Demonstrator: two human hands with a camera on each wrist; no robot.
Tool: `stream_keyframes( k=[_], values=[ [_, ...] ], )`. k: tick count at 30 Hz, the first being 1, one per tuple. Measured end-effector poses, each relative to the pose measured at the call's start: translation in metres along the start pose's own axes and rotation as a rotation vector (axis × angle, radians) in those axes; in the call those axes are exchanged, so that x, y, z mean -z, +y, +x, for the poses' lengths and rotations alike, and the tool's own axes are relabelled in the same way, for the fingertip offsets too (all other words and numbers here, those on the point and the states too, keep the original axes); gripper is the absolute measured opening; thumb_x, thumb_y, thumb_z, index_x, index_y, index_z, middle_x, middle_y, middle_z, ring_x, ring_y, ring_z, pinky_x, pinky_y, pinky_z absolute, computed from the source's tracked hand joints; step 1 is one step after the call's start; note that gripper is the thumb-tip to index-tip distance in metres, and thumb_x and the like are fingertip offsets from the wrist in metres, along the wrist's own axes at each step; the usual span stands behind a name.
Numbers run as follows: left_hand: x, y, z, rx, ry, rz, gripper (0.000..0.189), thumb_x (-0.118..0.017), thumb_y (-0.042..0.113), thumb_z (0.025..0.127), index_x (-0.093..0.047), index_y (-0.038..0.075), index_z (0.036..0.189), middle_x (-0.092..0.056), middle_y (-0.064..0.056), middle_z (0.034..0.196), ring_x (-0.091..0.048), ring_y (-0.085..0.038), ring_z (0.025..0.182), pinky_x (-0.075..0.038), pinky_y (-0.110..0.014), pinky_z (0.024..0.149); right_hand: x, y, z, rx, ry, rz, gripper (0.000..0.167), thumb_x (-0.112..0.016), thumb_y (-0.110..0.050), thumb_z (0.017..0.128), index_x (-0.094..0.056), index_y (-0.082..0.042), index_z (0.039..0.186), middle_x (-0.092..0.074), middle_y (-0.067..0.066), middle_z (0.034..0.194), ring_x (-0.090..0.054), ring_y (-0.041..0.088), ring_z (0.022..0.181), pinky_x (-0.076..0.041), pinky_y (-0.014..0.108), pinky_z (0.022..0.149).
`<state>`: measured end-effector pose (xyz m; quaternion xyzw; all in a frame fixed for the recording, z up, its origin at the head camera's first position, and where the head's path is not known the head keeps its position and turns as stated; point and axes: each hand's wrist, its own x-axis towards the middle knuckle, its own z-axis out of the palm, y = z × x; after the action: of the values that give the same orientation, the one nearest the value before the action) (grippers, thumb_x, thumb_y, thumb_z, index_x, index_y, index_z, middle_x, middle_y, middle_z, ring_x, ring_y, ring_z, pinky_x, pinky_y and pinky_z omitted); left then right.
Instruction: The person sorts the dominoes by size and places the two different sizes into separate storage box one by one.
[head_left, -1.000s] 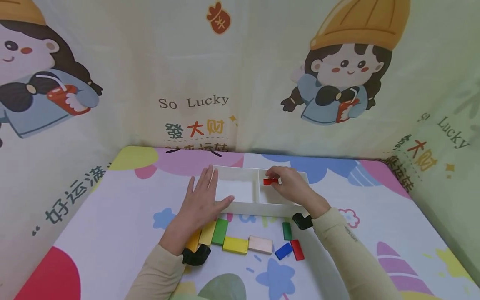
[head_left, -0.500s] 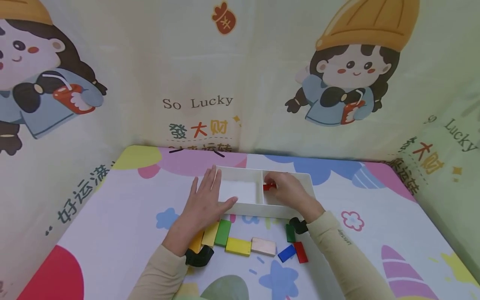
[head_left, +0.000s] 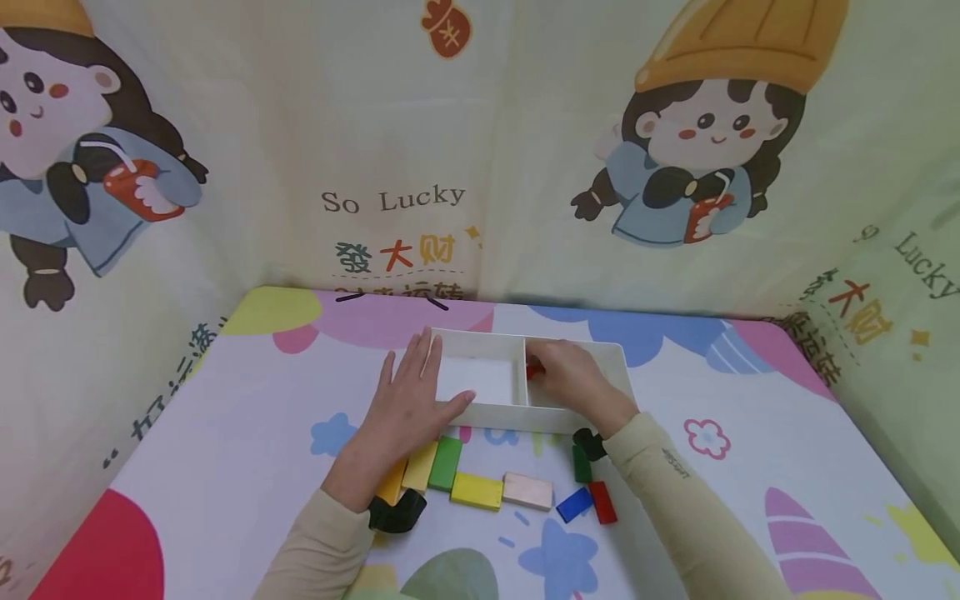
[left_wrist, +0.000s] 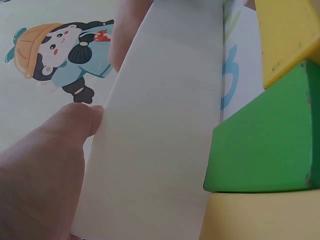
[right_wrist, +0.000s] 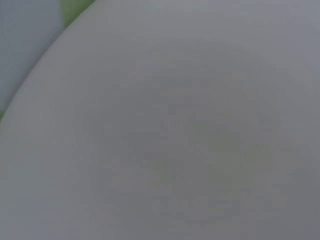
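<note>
A white two-compartment box (head_left: 495,417) lies lengthwise on the table. My left hand (head_left: 405,412) rests along its left end with straight fingers, the thumb reaching over the near side. In the left wrist view the thumb's tip touches the rim of the box wall (left_wrist: 150,120). Down inside the right compartment, my right hand (head_left: 576,383) pinches a red block (head_left: 533,371) beside the divider. Fingers hide most of that block. A blurred pale surface fills the right wrist view.
In front of the box lie a green block (head_left: 446,463), a yellow block (head_left: 477,492), a pale pink block (head_left: 527,492), a blue block (head_left: 574,505), a red block (head_left: 603,502) and a small green block (head_left: 582,465). Yellowish blocks (head_left: 420,467) sit by the left wrist.
My right hand has lowered the red block into the right compartment, close to the divider, and now covers more of it. The left hand stays at the box's left end.
</note>
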<state>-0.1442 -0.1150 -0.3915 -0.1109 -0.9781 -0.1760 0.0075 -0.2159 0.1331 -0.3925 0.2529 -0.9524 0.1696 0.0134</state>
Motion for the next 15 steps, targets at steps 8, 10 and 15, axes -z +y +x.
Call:
stream_keyframes(
  k=[8,10,15],
  values=[
    [0.002,0.0,-0.003,-0.004,0.0,-0.021,0.096,-0.048,0.064,0.094,-0.006,0.007,0.159,-0.001,-0.011,0.168,-0.003,-0.031,0.156,-0.004,-0.061,0.123,0.004,0.003,-0.005,-0.004,-0.025,0.139,0.021,-0.07,-0.001,0.087,-0.069,-0.011,0.106,-0.072,0.004,0.101,-0.065,0.02,0.092,-0.057,0.038,0.088],
    [0.001,0.0,-0.004,-0.003,0.009,-0.023,0.095,-0.047,0.064,0.095,-0.007,0.007,0.159,-0.001,-0.011,0.168,-0.003,-0.031,0.156,-0.004,-0.061,0.123,0.008,0.004,-0.01,-0.004,-0.025,0.176,0.021,-0.069,-0.002,0.088,-0.069,-0.009,0.108,-0.072,0.007,0.107,-0.067,0.023,0.099,-0.057,0.041,0.091],
    [0.001,0.001,-0.005,-0.004,0.01,-0.018,0.095,-0.046,0.065,0.094,-0.007,0.008,0.159,-0.001,-0.011,0.168,-0.003,-0.031,0.156,-0.005,-0.062,0.123,0.029,0.005,-0.029,-0.013,0.029,0.203,0.024,-0.069,-0.007,0.091,-0.068,-0.005,0.115,-0.071,0.01,0.113,-0.067,0.027,0.106,-0.057,0.046,0.091]
  ],
)
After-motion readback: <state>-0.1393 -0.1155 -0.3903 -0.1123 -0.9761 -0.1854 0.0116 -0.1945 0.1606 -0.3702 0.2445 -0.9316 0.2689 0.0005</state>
